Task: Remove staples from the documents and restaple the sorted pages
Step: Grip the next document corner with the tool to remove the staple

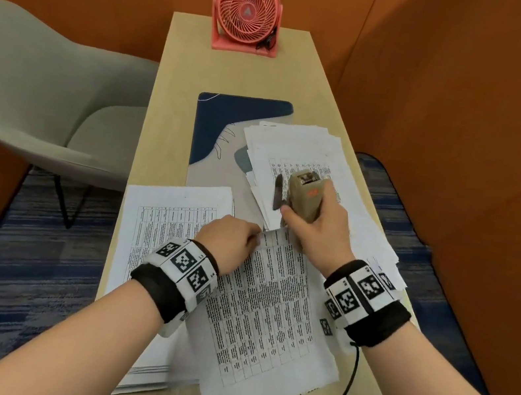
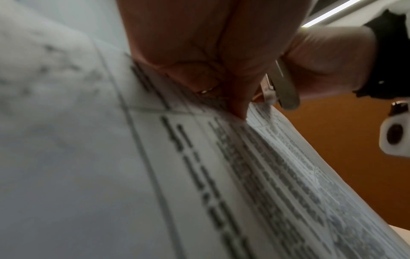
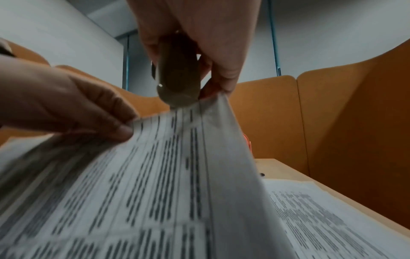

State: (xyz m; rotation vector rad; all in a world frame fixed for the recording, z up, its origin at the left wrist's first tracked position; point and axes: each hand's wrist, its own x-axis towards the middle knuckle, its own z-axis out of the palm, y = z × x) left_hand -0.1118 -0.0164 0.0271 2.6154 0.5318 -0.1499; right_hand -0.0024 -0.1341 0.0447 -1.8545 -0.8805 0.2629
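Fingers of the left hand (image 1: 230,240) pinch the top edge of the document (image 1: 269,317) in front of the person, lifting that edge off the desk (image 1: 181,86). The right hand (image 1: 318,228) is wrapped round a beige stapler (image 1: 305,193) held nose-down at the same top edge, and in the right-wrist view its fingertips also nip the paper's corner. Whether the stapler's mouth is already over the sheets I cannot tell.

Judged from this, the main risk is a skewed set: the sheets fan at the lifted edge, so a staple driven now could miss the lower pages or lock them out of line. The left thumb sits close to the stapler's nose and could be caught. A tilted stapler might also crumple the corner or bend the staple.

Beyond the hands, a loose spread of pages (image 1: 299,148) lies behind the stapler, and a second stack (image 1: 162,214) rests to the left, both apart from the held set
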